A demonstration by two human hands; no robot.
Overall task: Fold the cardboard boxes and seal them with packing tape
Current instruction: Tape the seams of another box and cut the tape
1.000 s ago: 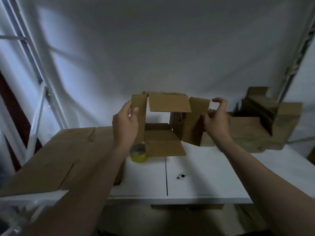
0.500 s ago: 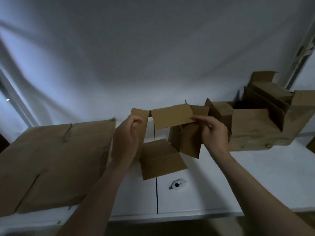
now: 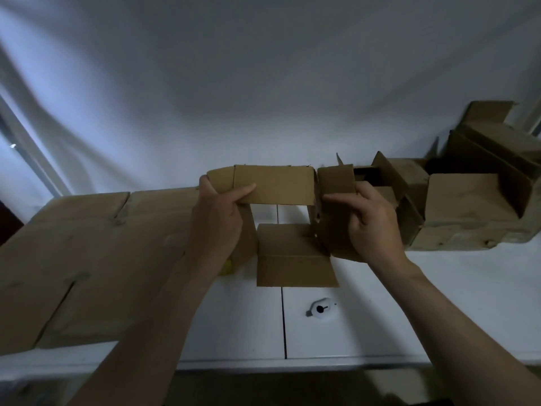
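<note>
Though open-flapped, matte cardboard box (image 3: 275, 184) in the grip of left hand (image 3: 216, 218), right hand (image 3: 371, 221).

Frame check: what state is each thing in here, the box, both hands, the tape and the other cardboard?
Small box: opened into a tube, end flaps spread, unsealed.
Left hand: grips the box's left flap.
Right hand: grips the box's right side.
Yellow tape roll: on the table, untouched, mostly hidden behind the left wrist.
Flat cardboard sheets: lying flat, not folded up.
Boxes at right: open, flaps up.

Brown cardboard box (image 3: 275, 186), white table (image 3: 366, 326), yellow tape (image 3: 227, 267).
</note>
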